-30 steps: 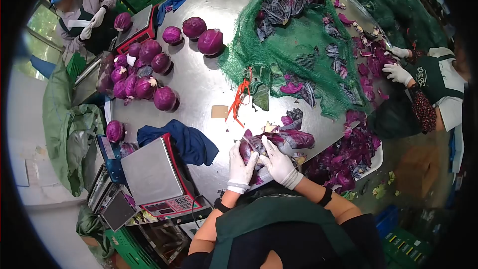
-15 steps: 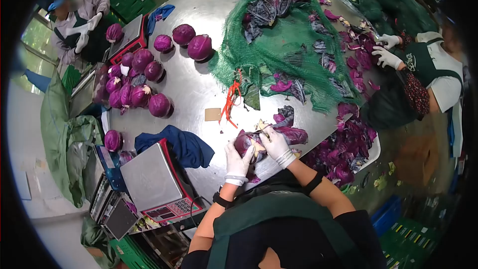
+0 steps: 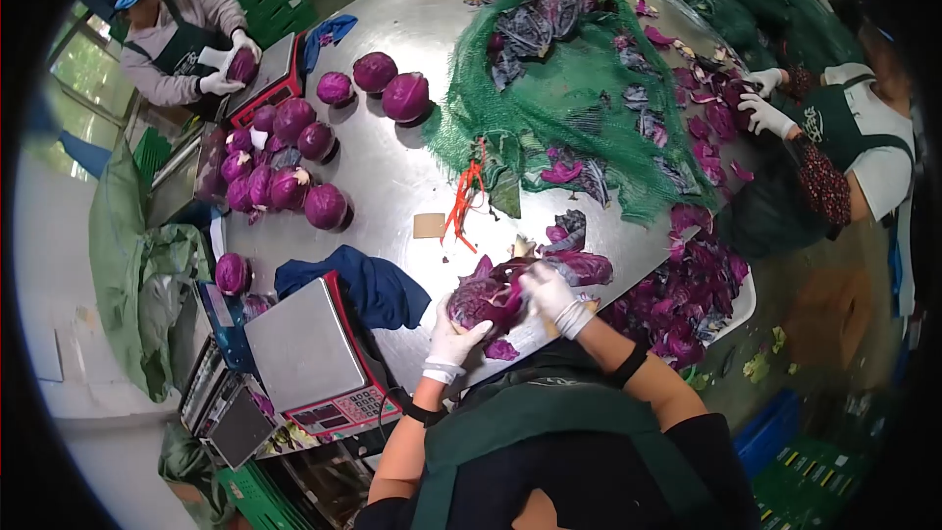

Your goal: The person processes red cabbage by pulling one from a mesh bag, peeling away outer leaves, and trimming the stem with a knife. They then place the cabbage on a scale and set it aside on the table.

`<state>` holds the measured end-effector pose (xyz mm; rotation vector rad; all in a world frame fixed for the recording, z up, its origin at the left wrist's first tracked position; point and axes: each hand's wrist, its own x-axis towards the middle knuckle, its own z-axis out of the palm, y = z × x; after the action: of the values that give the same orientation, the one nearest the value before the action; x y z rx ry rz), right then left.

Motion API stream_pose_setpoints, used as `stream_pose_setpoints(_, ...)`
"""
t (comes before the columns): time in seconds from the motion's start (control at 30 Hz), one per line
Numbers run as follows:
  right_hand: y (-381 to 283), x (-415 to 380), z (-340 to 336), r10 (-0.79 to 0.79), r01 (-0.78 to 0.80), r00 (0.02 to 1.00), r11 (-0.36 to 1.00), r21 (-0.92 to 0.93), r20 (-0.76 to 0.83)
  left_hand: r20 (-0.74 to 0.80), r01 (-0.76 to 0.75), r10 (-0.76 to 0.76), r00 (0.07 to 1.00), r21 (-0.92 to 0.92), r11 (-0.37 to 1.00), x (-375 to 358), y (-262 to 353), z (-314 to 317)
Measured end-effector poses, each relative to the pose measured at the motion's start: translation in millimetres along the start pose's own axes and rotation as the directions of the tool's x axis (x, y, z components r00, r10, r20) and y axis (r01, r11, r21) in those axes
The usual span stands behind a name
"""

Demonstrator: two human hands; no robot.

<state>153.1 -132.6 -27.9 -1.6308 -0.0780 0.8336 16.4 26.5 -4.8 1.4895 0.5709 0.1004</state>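
Note:
A red cabbage (image 3: 477, 302) is at the table's near edge, with loosened outer leaves on its right side. My left hand (image 3: 453, 341), in a white glove, grips it from the left with the fingers curled round its lower side. My gloved right hand (image 3: 551, 296) is at the cabbage's right, blurred by motion, beside a purple leaf (image 3: 512, 292); its fingertips are smeared. Below the cabbage lies a small purple leaf piece (image 3: 501, 349). Loose leaves (image 3: 581, 268) lie just beyond my right hand.
Several cabbages (image 3: 292, 121) stand at the left, near a scale (image 3: 302, 342) and a blue cloth (image 3: 358, 285). A green net (image 3: 569, 88) holds leaves. A leaf-filled tray (image 3: 743, 306) is at the right. Two people work across the table.
The cabbage has turned in my hands and its leaves have opened out. My right hand has moved slightly right. The person at far left now holds a cabbage over the scale.

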Motion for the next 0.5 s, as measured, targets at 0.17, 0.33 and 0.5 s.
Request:
stream_pose_setpoints(0.17, -1.5, 10.0, -49.0, -0.591, 0.375, 0.806, 0.473, -0.797, 0.029, 0.105, -0.144, 0.113, 0.988, 0.362, 0.921, 0.6, -2.2, 0.5)
stream_pose_setpoints(0.33, -52.0, -37.7, -7.6, -0.474, 0.537, 0.825, 0.488, -0.688, 0.308, 0.333, -0.355, 0.151, 0.931, 0.722, 0.594, 4.9, 19.8, 30.9)
stream_pose_setpoints(0.5, -59.2, -31.6, -5.9, -0.196, 0.437, 0.9, 0.405, -0.803, 0.39, 0.39, -0.391, 0.128, 0.912, 0.731, 0.559, 12.7, 30.9, 28.6)
